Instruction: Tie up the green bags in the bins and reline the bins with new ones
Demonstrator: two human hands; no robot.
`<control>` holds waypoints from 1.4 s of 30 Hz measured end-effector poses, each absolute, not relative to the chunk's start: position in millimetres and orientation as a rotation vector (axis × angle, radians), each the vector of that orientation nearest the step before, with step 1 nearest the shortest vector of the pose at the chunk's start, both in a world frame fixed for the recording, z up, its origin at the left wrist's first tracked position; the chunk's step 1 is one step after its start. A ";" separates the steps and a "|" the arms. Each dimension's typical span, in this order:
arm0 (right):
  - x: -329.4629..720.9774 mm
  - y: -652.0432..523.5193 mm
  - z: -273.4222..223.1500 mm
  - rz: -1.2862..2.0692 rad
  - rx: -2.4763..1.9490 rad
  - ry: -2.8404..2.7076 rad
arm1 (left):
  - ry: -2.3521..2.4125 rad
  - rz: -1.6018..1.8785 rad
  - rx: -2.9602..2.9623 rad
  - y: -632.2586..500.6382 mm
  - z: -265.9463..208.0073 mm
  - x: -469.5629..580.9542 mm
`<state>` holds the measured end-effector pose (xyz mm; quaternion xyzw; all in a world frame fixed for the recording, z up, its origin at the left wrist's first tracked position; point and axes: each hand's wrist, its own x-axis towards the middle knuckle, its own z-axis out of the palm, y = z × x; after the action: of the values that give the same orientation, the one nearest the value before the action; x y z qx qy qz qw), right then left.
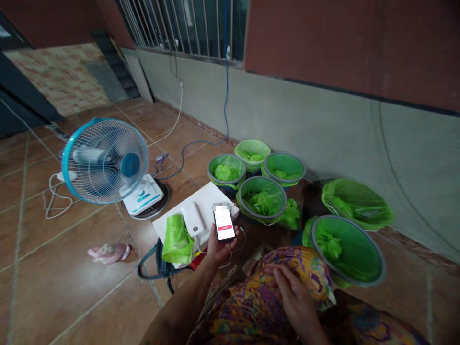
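Left hand (217, 248), head view: curled beneath one phone (225, 223), lit screen up, over a white slab (206, 195). Right hand (295, 293): fingers extended on my patterned clothing (244, 306), apparently holding nothing. Phone handling: probably light, stiff, slippery, fragile; grip long edges.

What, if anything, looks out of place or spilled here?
A pink item, possibly footwear, lies by itself on the tiled floor, left of the green roll; away from the other things, it looks stray. I see no spill.
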<state>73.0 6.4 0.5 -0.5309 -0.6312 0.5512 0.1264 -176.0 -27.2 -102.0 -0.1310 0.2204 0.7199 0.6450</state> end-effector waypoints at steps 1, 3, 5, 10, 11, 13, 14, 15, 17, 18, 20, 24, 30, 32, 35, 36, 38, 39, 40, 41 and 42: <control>71.8 5.4 2.1 1.580 -1.551 -1.840 | 0.501 1.637 -0.304 -27.4 -104.0 -175.9; 69.8 3.3 4.9 1.550 -1.560 -1.835 | 0.501 1.640 -0.316 -27.4 -107.7 -175.1; 69.0 2.0 6.5 1.548 -1.564 -1.822 | 0.500 1.647 -0.321 -27.2 -110.8 -174.0; 71.1 0.8 5.9 1.577 -1.530 -1.812 | 0.482 1.641 -0.310 -27.6 -115.1 -174.8; 71.7 0.3 5.3 1.579 -1.530 -1.816 | 0.481 1.637 -0.307 -28.1 -115.8 -175.6; 72.5 -0.8 4.1 1.578 -1.534 -1.829 | 0.481 1.631 -0.305 -29.5 -117.4 -177.2; 72.5 -1.5 3.7 1.575 -1.537 -1.841 | 0.482 1.635 -0.306 -30.2 -118.4 -177.8; 72.3 -2.0 3.3 1.567 -1.539 -1.856 | 0.483 1.643 -0.310 -30.8 -119.3 -178.3; 71.4 -3.1 3.2 1.523 -1.534 -1.903 | 0.496 1.672 -0.323 -31.8 -120.0 -178.7; 71.0 -3.6 3.4 1.484 -1.531 -1.934 | 0.509 1.691 -0.332 -32.4 -119.5 -178.8; 70.8 -4.6 4.0 1.392 -1.528 -1.994 | 0.542 1.717 -0.346 -34.6 -116.4 -179.0; 72.6 -6.8 4.2 1.312 -1.506 -2.054 | 0.590 1.704 -0.318 -46.9 -107.9 -177.3; 74.7 -9.3 3.2 1.325 -1.461 -2.061 | 0.871 1.377 -0.104 -69.7 -113.3 -156.3; 74.6 -10.4 2.8 1.314 -1.445 -2.057 | 1.045 1.221 0.010 -67.8 -117.1 -147.4; 75.0 -12.3 2.1 1.292 -1.421 -2.053 | 1.218 1.152 0.126 -54.5 -118.7 -140.5; 75.4 -13.0 1.9 1.285 -1.418 -2.051 | 1.249 1.165 0.135 -48.8 -117.8 -140.2; 76.5 -13.9 1.8 1.276 -1.410 -2.046 | 1.303 1.212 0.117 -38.7 -114.5 -141.9; 77.0 -14.2 1.9 1.271 -1.405 -2.044 | 1.316 1.234 0.103 -35.0 -112.2 -143.3; 77.4 -14.4 2.2 1.269 -1.399 -2.043 | 1.319 1.252 0.089 -32.4 -109.6 -144.9; 77.8 -14.6 2.6 1.267 -1.393 -2.043 | 1.312 1.259 0.075 -30.9 -106.8 -146.5; 78.0 -14.7 3.1 1.266 -1.386 -2.044 | 1.303 1.256 0.061 -30.3 -104.0 -147.9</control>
<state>78.0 -14.7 3.1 -0.4910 -0.7243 0.4486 0.1819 -147.9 -30.3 -104.0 0.0263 0.5661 0.5457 0.6174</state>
